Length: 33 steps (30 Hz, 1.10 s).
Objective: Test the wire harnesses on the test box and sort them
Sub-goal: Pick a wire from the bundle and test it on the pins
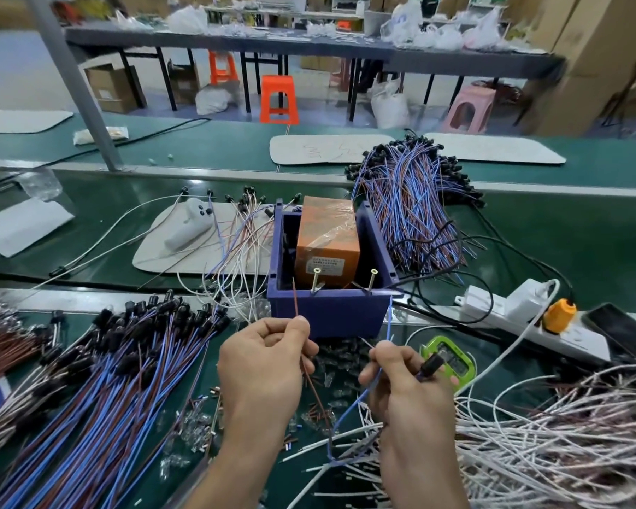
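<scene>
The left hand [261,365] pinches a brown wire [296,303] between thumb and forefinger, tip up. The right hand [401,383] pinches a blue wire [387,325] likewise, with a black plug [430,363] at its fingers. To the left lies a heap of harnesses [107,361], and to the right a tangle of white wires [547,435]. Just beyond the hands stands the blue box [327,314], holding an orange block [327,240] and two screws [315,279].

A white power strip [522,319] lies on the green workbench [566,233], with an orange plug [559,314] seated in it. A black phone [619,334] rests just right of the strip, and a green-cased gadget [452,356] sits near its left end. Far beyond the strip, an orange stool [278,99] and a pink stool [469,108] stand before a long dark table [309,44] piled with plastic bags [445,34].
</scene>
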{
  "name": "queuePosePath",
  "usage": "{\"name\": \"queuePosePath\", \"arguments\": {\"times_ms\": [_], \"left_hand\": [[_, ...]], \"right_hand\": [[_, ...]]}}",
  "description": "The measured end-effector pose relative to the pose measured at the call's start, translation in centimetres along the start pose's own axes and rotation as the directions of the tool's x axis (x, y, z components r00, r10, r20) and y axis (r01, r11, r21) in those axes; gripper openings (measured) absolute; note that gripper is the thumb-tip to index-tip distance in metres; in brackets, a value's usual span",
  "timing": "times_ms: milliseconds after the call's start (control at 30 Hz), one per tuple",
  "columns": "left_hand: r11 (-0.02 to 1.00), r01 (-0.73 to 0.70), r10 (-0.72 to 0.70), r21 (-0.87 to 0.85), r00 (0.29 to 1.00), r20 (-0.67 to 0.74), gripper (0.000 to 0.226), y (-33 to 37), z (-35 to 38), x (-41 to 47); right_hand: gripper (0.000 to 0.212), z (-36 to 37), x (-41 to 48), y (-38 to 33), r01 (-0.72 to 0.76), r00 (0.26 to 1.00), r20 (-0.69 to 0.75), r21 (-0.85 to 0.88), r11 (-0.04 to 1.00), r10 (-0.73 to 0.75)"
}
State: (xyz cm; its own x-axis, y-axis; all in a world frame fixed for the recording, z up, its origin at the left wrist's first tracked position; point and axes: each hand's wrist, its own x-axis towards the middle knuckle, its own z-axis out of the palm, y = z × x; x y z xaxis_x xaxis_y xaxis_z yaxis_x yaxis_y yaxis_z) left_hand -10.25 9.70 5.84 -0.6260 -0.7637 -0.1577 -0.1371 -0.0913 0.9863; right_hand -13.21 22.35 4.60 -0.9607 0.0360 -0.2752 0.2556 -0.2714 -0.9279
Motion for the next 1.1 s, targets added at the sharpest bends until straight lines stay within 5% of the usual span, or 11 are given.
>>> {"name": "queuePosePath", "arguments": {"times_ms": [933,1100], "left_hand": [[0.997,-0.007,-0.003,0.083,0.992,0.124,0.023,-0.6,0.6,0.0],[0.995,-0.019,0.008,0.097,0.993,0.117,0.024,-0.6,0.5,0.1]], "right_hand": [[0.018,0.0,1.3,0.5,0.004,1.000,0.006,-0.051,0.999,-0.004],[0.028,0.5,1.4,0.1,0.014,0.999,0.029,-0.026,1.000,-0.013]]}}
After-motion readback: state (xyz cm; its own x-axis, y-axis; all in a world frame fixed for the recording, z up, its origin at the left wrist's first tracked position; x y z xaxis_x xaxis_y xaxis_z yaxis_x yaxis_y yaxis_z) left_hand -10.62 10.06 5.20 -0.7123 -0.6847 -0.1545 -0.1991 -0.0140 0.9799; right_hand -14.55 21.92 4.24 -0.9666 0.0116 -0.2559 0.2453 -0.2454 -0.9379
